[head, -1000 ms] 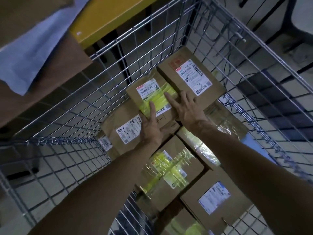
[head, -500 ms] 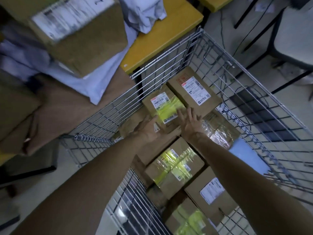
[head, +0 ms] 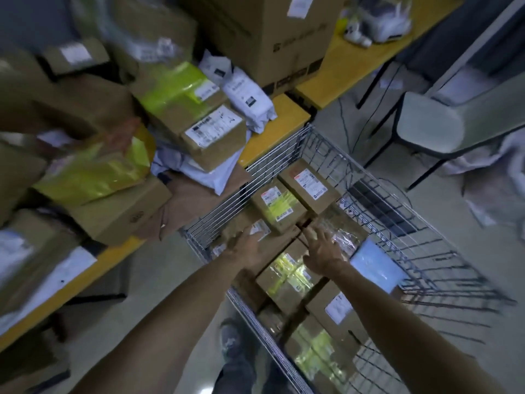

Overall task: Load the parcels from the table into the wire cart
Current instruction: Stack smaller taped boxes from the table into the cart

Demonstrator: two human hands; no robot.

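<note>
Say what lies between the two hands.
Head view: a brown cardboard parcel in the wire cart lies between the left hand and right hand.

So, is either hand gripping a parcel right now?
No, the left hand and right hand are both spread open over the boxes in the wire cart.

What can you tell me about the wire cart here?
The wire cart is an open-topped basket of silvery metal grid, standing on the floor with its far wall at the yellow table's edge. Brown cardboard parcels, some with yellow tape, fill its bottom. The left hand and right hand reach in over them, fingers spread.
</note>
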